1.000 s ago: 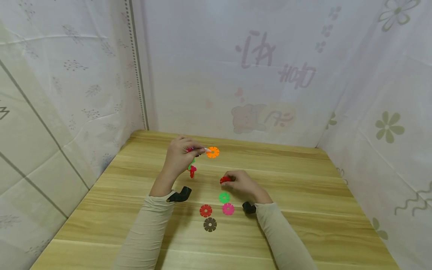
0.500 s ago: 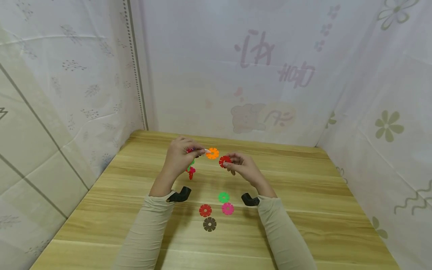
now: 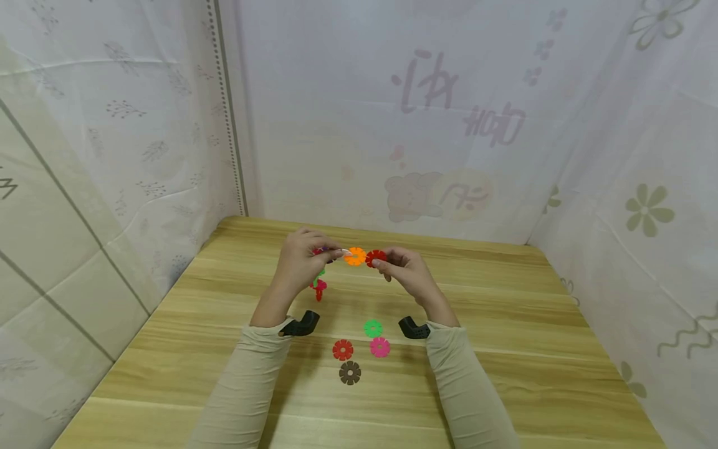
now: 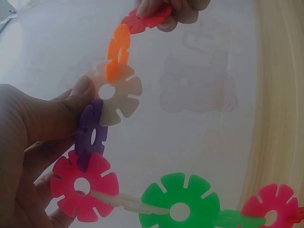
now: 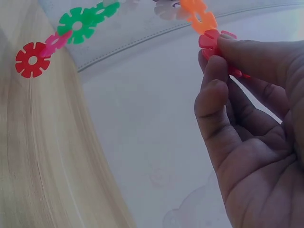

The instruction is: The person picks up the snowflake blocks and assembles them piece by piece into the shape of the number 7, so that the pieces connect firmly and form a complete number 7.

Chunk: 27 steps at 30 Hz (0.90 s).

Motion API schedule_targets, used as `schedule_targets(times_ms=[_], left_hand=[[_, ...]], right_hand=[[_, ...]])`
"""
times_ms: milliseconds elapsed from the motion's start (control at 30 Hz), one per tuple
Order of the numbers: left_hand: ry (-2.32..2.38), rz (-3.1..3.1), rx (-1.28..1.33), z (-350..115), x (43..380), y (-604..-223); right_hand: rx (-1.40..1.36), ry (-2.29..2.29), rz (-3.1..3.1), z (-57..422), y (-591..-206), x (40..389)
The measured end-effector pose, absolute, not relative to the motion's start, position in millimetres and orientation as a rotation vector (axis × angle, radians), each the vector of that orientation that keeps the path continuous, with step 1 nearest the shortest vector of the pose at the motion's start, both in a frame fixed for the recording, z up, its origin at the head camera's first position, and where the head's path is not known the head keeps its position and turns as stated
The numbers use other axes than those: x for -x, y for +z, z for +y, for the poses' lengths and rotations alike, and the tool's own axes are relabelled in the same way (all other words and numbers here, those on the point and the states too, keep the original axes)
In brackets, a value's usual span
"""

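Note:
My left hand [image 3: 305,260] pinches the white notched plastic disc [image 4: 126,90] of a chain of interlocking snowflake discs. From it the chain runs down through a purple disc [image 4: 91,135], a pink disc [image 4: 107,183] and a green disc [image 4: 161,199] to a red end disc [image 5: 40,69]. On its other side an orange disc [image 3: 355,256] is slotted in and points to the right. My right hand [image 3: 412,274] holds another red disc [image 3: 374,257] between thumb and fingers, its edge right at the orange disc's rim. Part of the chain hides behind the left hand in the head view.
Loose on the wooden table [image 3: 505,386] lie a green disc [image 3: 373,328], a pink disc [image 3: 379,347], a red disc [image 3: 343,350] and a brown disc [image 3: 350,373]. Printed cloth [image 3: 336,125] hangs around the back and sides. Black camera mounts [image 3: 414,328] sit at the wrists.
My right hand has lifted the red disc from low over the table, up and forward, to the orange disc. The left hand has stayed nearly still with the chain.

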<state>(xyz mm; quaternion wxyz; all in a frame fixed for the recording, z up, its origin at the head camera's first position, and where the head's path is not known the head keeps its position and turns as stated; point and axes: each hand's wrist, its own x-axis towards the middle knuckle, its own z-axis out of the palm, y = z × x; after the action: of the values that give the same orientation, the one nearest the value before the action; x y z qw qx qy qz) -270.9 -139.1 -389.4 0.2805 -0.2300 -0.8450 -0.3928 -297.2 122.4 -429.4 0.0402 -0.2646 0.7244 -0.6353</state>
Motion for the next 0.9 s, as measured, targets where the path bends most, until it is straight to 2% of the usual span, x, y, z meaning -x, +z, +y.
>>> schedule_targets(times_ms=[500, 900], left_hand=[[-1.04, -2.301, 0.602, -138.6, 269.5, -389.2], [-0.848, -2.312, 0.493, -124.1, 262.4, -387.2]], right_hand=[[0.88, -1.99, 2.181, 115.2, -426.2, 294.0], [0.871, -2.0, 2.5, 101.7, -424.8, 286.1]])
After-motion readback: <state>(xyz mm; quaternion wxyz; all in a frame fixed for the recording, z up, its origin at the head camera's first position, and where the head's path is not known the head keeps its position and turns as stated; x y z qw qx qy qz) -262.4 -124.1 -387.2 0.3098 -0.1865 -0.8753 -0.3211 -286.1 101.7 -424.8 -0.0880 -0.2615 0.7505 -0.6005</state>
